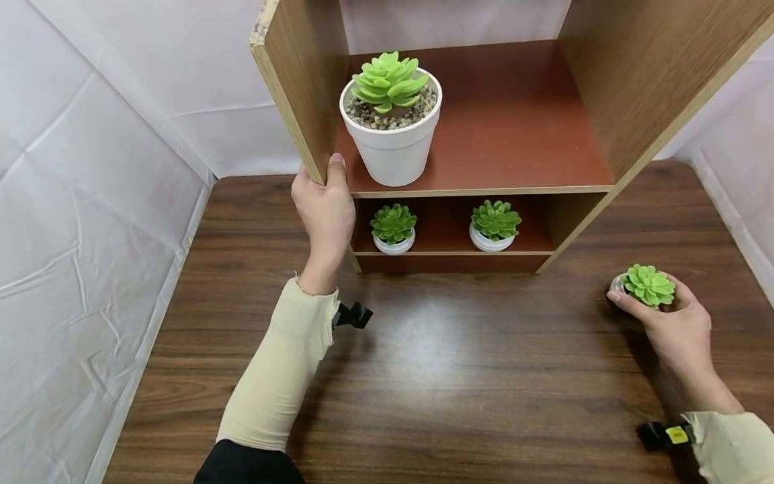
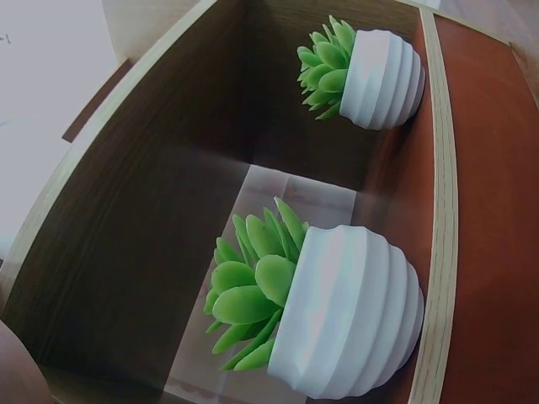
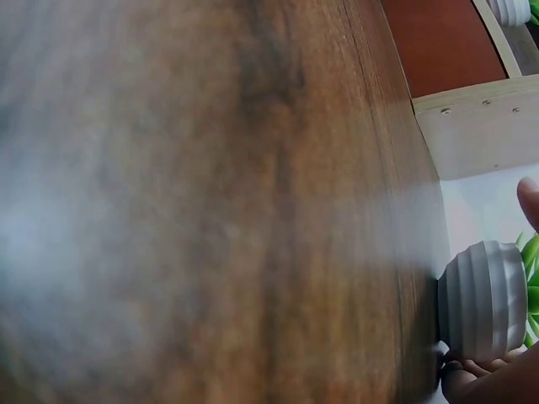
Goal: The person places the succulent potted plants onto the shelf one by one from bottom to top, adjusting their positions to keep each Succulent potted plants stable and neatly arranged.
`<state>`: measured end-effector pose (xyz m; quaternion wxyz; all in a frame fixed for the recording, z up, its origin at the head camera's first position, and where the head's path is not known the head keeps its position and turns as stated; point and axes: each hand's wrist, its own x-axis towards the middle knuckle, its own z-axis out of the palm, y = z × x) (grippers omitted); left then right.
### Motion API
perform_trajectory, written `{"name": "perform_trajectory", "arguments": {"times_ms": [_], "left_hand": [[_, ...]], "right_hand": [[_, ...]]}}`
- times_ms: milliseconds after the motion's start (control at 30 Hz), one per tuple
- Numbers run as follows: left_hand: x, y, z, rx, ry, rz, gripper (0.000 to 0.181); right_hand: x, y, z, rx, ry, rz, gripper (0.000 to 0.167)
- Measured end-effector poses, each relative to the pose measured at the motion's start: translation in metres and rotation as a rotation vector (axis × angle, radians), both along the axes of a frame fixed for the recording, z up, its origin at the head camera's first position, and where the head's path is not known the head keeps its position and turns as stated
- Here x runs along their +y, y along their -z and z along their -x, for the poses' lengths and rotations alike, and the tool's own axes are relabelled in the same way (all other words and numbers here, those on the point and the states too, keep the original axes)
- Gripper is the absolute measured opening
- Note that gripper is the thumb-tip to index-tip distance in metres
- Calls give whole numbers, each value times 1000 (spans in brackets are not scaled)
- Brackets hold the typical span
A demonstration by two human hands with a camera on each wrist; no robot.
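Observation:
My left hand grips the front edge of the left side panel of a wooden shelf unit, thumb on the inner face. On the right, my right hand holds a small potted succulent between thumb and fingers. In the right wrist view its ribbed pot is upright at the tabletop; any gap beneath is hard to tell. A larger white pot with a succulent stands on the upper reddish shelf, close to my left hand. Two small succulents, a left one and a right one, sit on the lower shelf.
The shelf unit stands on a dark wood-grain table. Its right side panel rises between the shelves and my right hand. Pale wrinkled sheeting hangs around the table's left, back and right sides.

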<state>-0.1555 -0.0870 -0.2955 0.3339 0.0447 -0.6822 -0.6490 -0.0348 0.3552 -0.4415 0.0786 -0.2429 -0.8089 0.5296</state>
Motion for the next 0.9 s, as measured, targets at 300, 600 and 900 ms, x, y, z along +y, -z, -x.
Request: {"name": "perform_trajectory", "arguments": {"times_ms": [300,600,900], "left_hand": [[3,0,0,16,-1,12,22],[0,-2,0,15,0,4,15],[0,0,0,25,19,-1,16]], "right_hand": [[3,4,-3,88,-15,165,72],[3,11,-4,194,-58,350,77],[4,12,-5,229,-14,410,75]]}}
